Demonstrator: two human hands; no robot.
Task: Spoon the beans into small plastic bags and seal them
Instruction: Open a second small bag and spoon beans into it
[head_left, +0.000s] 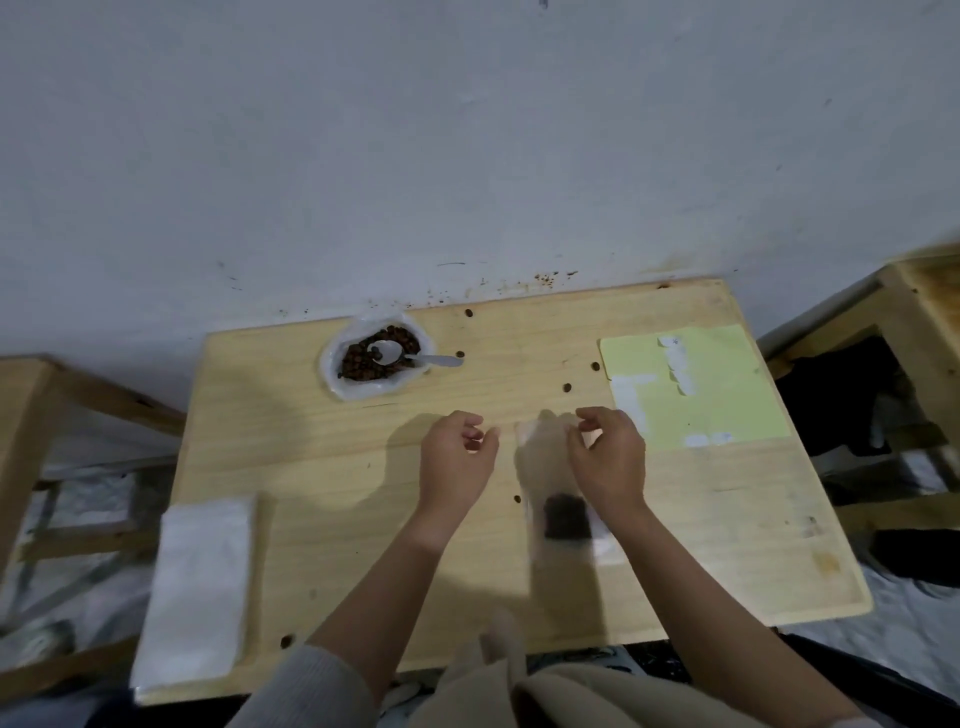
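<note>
At the near left corner of the wooden table (363, 545) lies your stack of empty plastic bags (200, 587), flat and just inside the near edge. Toward the middle of the table, nearer the right, a small clear bag (558, 483) appears blurred; a dark clump of beans (566, 516) sits in its lower end. Your right hand (608, 457) is just above it, thumb and fingertips bent in toward the bag's upper right corner, but the blur hides whether they actually pinch the plastic, so its grasp cannot be told. Your left hand (457, 457) is beside the bag's upper left, apart from it, fingers loosely curled around nothing.

A few loose beans (567, 387) lie scattered on the bare wood, one near the near edge and several toward the far side. Against the right edge, beyond your right hand, lies a pale yellow sheet (722, 395) with white labels on it. Close to the far edge, left of centre, an open plastic bag of beans (376, 358) rests against the wall (467, 156), and a metal spoon (410, 356) lies in it, bowl on the beans and handle pointing right over the bag's rim.
</note>
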